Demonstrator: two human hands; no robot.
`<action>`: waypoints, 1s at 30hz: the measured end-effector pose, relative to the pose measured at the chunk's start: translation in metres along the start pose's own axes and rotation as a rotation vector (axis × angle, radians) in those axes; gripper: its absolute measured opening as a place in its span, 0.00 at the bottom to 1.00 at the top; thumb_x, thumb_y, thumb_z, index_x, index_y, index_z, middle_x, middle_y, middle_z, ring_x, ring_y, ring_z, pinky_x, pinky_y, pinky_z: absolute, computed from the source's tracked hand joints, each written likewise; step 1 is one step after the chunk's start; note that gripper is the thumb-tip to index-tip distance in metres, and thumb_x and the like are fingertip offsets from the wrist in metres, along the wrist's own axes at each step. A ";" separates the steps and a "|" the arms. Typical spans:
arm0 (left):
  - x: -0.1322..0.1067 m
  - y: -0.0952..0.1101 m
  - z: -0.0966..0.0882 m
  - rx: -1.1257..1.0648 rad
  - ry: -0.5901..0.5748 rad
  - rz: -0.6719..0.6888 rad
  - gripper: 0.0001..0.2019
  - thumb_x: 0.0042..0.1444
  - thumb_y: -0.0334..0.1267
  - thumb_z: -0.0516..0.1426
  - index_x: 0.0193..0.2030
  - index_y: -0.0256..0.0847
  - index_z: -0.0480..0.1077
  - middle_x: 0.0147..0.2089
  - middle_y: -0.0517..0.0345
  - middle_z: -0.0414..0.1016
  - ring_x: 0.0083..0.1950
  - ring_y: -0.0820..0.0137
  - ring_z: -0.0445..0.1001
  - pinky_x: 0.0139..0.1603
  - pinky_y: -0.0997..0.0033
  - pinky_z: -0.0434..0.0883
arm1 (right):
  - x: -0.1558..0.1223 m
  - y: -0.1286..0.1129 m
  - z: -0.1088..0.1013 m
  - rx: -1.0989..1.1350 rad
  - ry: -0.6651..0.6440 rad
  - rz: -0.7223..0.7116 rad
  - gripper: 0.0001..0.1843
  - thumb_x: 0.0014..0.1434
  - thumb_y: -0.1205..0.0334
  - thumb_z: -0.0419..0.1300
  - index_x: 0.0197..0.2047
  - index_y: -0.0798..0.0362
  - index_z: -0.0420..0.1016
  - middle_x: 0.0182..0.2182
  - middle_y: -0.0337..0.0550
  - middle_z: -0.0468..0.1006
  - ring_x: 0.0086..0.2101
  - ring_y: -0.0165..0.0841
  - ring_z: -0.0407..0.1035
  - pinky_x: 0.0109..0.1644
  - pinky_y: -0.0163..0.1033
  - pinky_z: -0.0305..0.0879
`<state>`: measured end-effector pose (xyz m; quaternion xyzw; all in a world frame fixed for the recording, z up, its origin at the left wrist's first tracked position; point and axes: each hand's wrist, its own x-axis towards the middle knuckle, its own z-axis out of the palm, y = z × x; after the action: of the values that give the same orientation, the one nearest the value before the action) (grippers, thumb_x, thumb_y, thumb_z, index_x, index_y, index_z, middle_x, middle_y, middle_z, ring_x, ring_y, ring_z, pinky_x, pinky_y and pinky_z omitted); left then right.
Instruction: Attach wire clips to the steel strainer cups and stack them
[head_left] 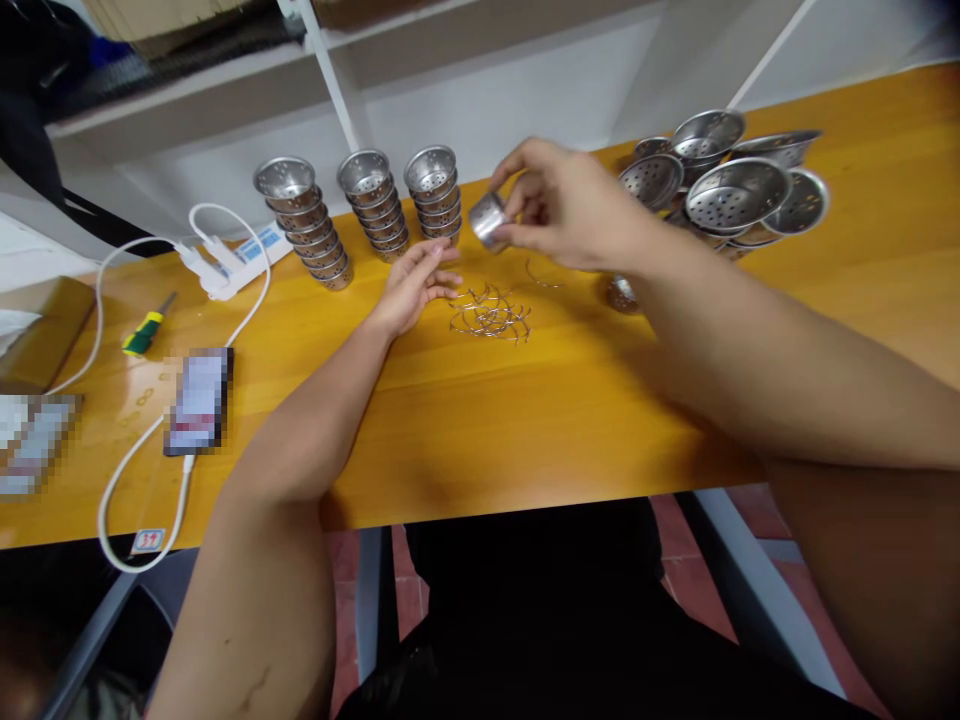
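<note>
Head view: the right hand (564, 205) is up above the table (525, 420), fingers pinched on a small metal cup (487, 220), tilted on its side. The left hand (411, 287) lies flat on the wood, fingers loose and spread, gripping nothing, its tips right at the edge of a tangle of wire clips (491, 312). One loose clip (541, 276) sits just past the pile, under the right hand. Behind them, three stacks of cups (375, 210) stand in a row near the wall. Off to the right, a heap of strainer bowls (731, 190). Far left: a power strip (229, 262) with white cable, a screwdriver (146, 328) and a phone (199, 400).
</note>
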<state>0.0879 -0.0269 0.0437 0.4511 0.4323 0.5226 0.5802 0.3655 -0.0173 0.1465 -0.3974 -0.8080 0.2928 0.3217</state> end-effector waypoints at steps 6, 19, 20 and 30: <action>0.002 -0.008 -0.010 -0.103 -0.074 0.014 0.26 0.81 0.68 0.70 0.66 0.50 0.84 0.62 0.47 0.96 0.66 0.50 0.98 0.59 0.58 0.93 | 0.031 0.025 0.082 0.211 -0.076 -0.176 0.32 0.76 0.36 0.86 0.65 0.43 0.78 0.44 0.43 0.88 0.44 0.46 0.83 0.53 0.53 0.89; 0.012 -0.010 -0.001 -0.101 0.093 -0.028 0.39 0.82 0.83 0.58 0.55 0.46 0.85 0.43 0.50 0.87 0.61 0.48 0.97 0.50 0.61 0.89 | 0.014 0.037 0.092 -0.038 -0.183 -0.370 0.11 0.86 0.50 0.69 0.53 0.49 0.83 0.57 0.55 0.86 0.52 0.47 0.80 0.67 0.56 0.83; 0.012 -0.011 -0.002 -0.099 0.080 -0.033 0.40 0.81 0.84 0.58 0.53 0.46 0.84 0.41 0.51 0.85 0.57 0.50 0.97 0.48 0.61 0.88 | 0.015 0.036 0.092 -0.030 -0.170 -0.372 0.12 0.86 0.51 0.69 0.51 0.49 0.81 0.56 0.54 0.86 0.50 0.46 0.79 0.65 0.54 0.82; 0.006 -0.001 0.003 -0.048 -0.021 -0.109 0.43 0.78 0.88 0.57 0.43 0.46 0.82 0.30 0.57 0.80 0.28 0.68 0.80 0.28 0.68 0.74 | 0.018 0.041 0.076 -0.061 -0.257 -0.456 0.21 0.92 0.44 0.67 0.49 0.50 0.86 0.58 0.53 0.86 0.56 0.46 0.79 0.68 0.51 0.78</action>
<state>0.0919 -0.0207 0.0429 0.4183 0.4373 0.4956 0.6231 0.3185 0.0022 0.0747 -0.1741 -0.9194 0.2363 0.2620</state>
